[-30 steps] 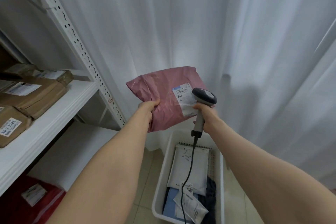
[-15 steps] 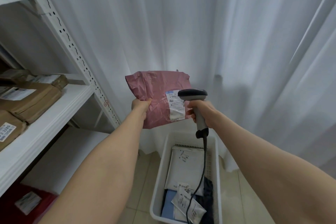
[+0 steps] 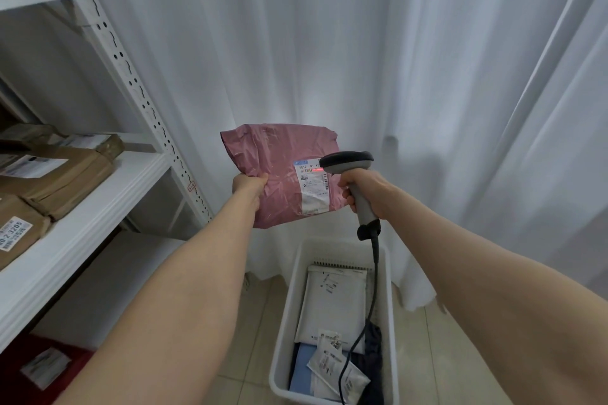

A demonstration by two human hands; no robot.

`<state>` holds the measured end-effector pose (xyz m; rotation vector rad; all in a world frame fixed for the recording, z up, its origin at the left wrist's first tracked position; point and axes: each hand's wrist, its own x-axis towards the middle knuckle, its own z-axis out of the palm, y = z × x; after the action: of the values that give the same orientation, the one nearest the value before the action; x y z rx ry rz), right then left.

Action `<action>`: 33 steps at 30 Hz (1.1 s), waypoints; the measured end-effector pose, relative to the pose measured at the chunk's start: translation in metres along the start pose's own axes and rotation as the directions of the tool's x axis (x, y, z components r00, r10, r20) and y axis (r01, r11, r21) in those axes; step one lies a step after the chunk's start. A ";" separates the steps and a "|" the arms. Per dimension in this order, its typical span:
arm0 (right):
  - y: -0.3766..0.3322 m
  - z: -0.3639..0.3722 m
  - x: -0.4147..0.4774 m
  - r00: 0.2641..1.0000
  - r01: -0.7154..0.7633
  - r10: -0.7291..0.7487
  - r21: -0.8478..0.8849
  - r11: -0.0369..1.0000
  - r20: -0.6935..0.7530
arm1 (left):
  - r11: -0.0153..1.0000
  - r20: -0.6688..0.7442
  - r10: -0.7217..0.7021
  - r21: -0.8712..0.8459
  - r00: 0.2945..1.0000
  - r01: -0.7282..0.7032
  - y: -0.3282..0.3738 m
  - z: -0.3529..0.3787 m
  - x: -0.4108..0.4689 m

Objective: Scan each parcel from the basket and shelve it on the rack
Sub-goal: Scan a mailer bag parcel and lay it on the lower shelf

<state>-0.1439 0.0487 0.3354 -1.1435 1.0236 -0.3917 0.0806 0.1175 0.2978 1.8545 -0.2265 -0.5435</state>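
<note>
My left hand grips the lower left edge of a pink plastic parcel, held upright in front of the curtain. A white shipping label faces me on the parcel's right side. My right hand holds a grey barcode scanner by its handle, with the scanner's head close to the label's top right. A small red light shows on the label under the scanner's head. Below stands the white basket holding several parcels. The white rack is at the left.
Brown paper parcels lie on the rack's middle shelf. A red parcel lies on the level below. The scanner's black cable hangs down into the basket. A white curtain fills the background above a tiled floor.
The pink parcel and the scanner have shifted slightly, the scanner's head now level with the label's top. A red scan light has appeared on the label.
</note>
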 end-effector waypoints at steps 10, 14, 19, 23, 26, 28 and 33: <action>0.003 0.009 -0.012 0.999 0.033 -0.032 -0.023 0.999 0.041 | 1.000 -0.011 0.004 0.006 1.000 -0.004 -0.005 -0.016 -0.003; 0.006 0.014 -0.016 0.999 0.039 -0.038 -0.025 0.999 0.036 | 1.000 -0.005 -0.004 -0.002 1.000 0.004 -0.009 -0.023 -0.005; 0.013 0.020 -0.023 0.999 0.034 -0.034 -0.005 0.999 0.043 | 0.999 0.002 -0.020 -0.028 1.000 0.020 -0.014 -0.034 -0.009; 0.018 0.025 -0.030 0.998 0.037 -0.036 -0.016 0.999 0.055 | 0.999 -0.003 -0.024 -0.046 1.000 0.024 -0.019 -0.044 -0.015; 0.024 0.029 -0.040 0.997 0.031 -0.030 -0.018 0.999 0.078 | 0.998 -0.013 -0.036 -0.055 0.999 0.036 -0.023 -0.053 -0.023; 0.028 0.031 -0.049 0.995 0.032 -0.030 -0.026 0.999 0.098 | 0.997 -0.020 -0.035 -0.063 0.999 0.034 -0.025 -0.059 -0.031; 0.040 0.035 -0.083 0.991 0.051 -0.044 -0.054 0.997 0.126 | 0.996 -0.030 -0.035 -0.077 0.999 0.032 -0.035 -0.083 -0.065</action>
<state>-0.1670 0.1442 0.3400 -1.2300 0.9043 -0.3259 0.0590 0.2261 0.3037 1.7936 -0.1519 -0.5384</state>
